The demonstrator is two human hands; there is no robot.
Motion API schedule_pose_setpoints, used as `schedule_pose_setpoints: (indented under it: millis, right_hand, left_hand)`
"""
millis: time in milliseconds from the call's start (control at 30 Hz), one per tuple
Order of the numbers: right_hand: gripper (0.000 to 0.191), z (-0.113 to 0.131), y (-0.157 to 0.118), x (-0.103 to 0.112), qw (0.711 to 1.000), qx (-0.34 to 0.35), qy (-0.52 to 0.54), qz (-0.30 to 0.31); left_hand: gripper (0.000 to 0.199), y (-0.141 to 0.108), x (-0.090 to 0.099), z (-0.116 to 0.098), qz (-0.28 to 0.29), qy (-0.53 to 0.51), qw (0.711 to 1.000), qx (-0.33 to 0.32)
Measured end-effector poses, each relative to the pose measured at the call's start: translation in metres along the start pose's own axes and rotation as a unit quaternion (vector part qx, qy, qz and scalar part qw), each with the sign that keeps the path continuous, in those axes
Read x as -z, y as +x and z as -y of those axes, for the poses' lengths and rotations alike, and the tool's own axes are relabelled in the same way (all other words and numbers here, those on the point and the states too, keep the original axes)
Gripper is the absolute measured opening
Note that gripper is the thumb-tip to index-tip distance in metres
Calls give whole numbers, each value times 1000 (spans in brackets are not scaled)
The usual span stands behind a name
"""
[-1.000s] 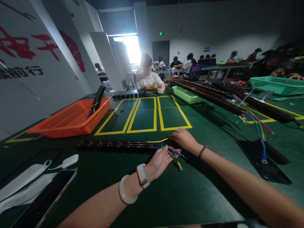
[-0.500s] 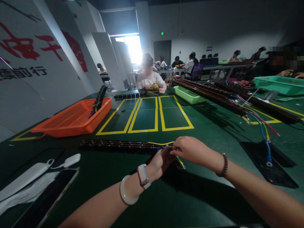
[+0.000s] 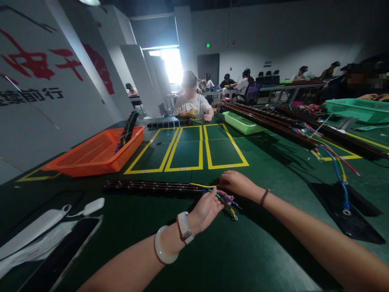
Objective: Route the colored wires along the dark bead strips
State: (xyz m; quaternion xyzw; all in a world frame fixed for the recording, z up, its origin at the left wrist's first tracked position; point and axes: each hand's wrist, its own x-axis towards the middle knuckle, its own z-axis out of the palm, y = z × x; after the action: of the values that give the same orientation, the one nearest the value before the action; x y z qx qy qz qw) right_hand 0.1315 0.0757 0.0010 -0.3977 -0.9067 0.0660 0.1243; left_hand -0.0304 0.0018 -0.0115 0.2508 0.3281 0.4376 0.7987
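A long dark strip assembly (image 3: 152, 187) lies across the green table in front of me, with wires coming out of its right end. My left hand (image 3: 209, 207), palm up, has its thumb pressed on the blue wire (image 3: 228, 199) and a green wire; their ends stick out past the fingers. A ring terminal (image 3: 235, 217) on a yellow-sleeved wire hangs below these fingers. Just beyond, my right hand (image 3: 238, 183) is closed at the yellow wire (image 3: 200, 185); its fingertips are partly hidden. The two hands are close together.
An orange basket (image 3: 91, 168) with a wired strip in it stands at left. A phone (image 3: 65, 251) and white objects lie front left. A green tray (image 3: 243, 126), long dark strips (image 3: 273, 121) and a black phone-like slab (image 3: 337, 215) are at right. A person sits opposite.
My right hand has moved slightly up and away from the left hand's fingers, to the yellow wire. The blue wire's end now shows over my left fingers.
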Motion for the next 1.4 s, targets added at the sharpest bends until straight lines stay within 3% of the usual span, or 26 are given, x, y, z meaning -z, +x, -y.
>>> schedule_pose_setpoints:
  millis: [267,567,733,833,1000,1133,1267,1400]
  right_hand:
    - [18,0,0,1,997,0,-27,-78]
    - [16,-1,3,-7,997,17,-56,-49]
    - [25,8,-1,17,998,-32,8,-54]
    - [20,25,-6,41,995,-62,46,-62]
    - [23,61,-20,65,996,-74,-12,44]
    - [23,83,-30,50,983,-80,-116,114]
    - [10,94,-33,29,971,-100,-171,133]
    - [12,99,-31,25,964,-129,-186,137]
  left_hand:
    - [29,3,1,1,8,4,1000,1]
    - [30,3,3,1,23,4,1000,-5]
    - [26,5,6,5,18,-7,1000,-5]
    - [23,6,6,6,17,-23,999,-15]
    - [21,5,8,6,18,-24,1000,-1]
    - [28,5,8,6,28,-14,999,9]
    - [31,3,5,5,25,-5,999,23]
    - [26,2,1,3,23,-26,999,20]
